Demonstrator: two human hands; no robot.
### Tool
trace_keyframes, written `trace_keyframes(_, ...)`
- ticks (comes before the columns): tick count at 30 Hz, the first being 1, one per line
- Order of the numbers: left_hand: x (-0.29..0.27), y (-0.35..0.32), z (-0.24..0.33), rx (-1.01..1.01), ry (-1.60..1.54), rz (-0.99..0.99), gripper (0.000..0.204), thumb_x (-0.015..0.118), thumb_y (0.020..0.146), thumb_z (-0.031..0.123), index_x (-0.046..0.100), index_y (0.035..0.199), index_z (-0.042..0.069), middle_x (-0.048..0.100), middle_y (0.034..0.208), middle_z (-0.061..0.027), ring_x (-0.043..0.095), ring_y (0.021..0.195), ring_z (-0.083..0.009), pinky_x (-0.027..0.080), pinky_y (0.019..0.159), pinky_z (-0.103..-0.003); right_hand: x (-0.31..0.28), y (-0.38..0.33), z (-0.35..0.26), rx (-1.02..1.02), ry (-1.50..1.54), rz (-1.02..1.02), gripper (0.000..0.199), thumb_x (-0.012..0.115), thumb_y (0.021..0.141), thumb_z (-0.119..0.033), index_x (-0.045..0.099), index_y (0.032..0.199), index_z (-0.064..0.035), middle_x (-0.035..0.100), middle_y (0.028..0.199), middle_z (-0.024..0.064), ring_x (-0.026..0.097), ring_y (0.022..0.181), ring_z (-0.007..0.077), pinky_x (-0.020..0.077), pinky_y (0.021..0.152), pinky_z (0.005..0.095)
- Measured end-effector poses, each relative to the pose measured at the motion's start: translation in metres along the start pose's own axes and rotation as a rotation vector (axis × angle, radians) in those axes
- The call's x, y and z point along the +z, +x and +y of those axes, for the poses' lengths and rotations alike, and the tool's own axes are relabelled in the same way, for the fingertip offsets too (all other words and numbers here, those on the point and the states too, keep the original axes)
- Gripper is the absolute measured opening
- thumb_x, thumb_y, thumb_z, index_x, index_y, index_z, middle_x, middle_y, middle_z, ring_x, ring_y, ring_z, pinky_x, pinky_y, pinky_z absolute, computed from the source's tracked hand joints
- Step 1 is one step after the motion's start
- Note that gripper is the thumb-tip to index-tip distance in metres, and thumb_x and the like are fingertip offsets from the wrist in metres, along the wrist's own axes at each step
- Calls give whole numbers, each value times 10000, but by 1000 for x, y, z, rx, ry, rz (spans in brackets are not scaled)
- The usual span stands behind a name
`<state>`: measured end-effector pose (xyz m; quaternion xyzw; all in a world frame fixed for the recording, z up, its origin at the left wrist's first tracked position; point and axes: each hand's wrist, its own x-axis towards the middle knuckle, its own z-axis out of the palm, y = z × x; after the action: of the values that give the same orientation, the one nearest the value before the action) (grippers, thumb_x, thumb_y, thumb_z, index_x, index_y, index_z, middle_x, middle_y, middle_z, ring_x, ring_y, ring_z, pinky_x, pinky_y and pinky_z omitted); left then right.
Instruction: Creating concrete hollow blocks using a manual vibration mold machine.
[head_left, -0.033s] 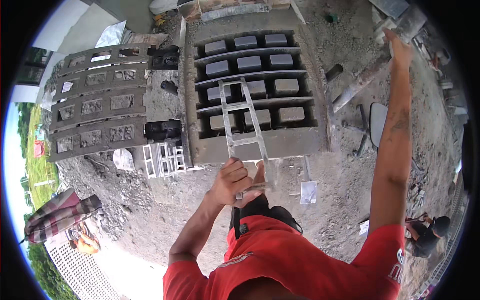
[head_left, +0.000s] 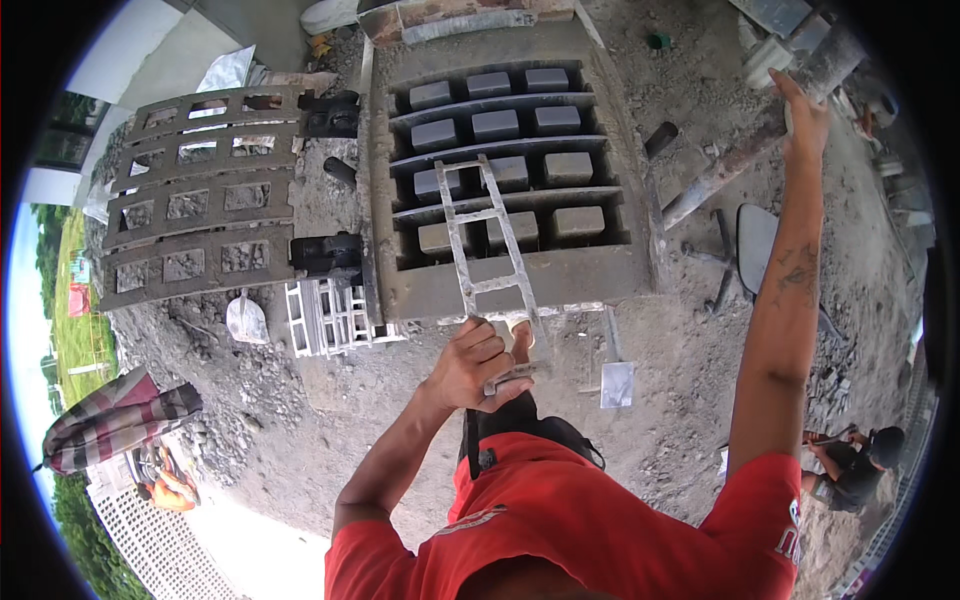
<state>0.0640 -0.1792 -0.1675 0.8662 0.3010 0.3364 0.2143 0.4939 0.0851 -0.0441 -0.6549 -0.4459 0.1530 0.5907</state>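
Observation:
My left hand (head_left: 478, 365) is wrapped round the near end of a ladder-shaped metal frame (head_left: 483, 214). The frame's far end lies over the front rows of a metal block mould (head_left: 515, 285). Rectangular cores (head_left: 495, 125) stand in rows inside the mould, with long divider plates between the rows. At the far right my right arm is stretched out, and my right hand (head_left: 806, 125) is closed over a thick metal pipe (head_left: 722, 172). One digit extends along the pipe, while the other fingers are partly hidden.
Left of the mould, a gridded metal panel (head_left: 190, 227) hangs out on black hinges (head_left: 327, 257). Below it stand several ladder-shaped frames (head_left: 328, 318) and a shovel blade (head_left: 246, 320). A chair (head_left: 757, 248) is at right; another person (head_left: 858, 468) sits lower right.
The view has tilted slightly, so the mould and panel sit a little differently in it. Both of my hands keep their holds.

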Motion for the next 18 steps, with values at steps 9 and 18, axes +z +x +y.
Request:
trace_keyframes(9,73,-78,48,25,434,39,259,706,701,286,559,747,78,473,779,-67,481,819,-266,381,783,-403,-194,-245,9,-240,419,141,206,657,708,36,541,865,-32,546,796,62,518,713,137,448,722,332)
trace_keyframes(18,79,-68,-7,69,535,-87,270,698,708,242,540,813,50,477,899,-96,464,878,-287,364,799,-415,-334,-517,76,-214,386,299,258,598,772,28,375,838,-85,476,798,59,506,797,216,401,825,427)
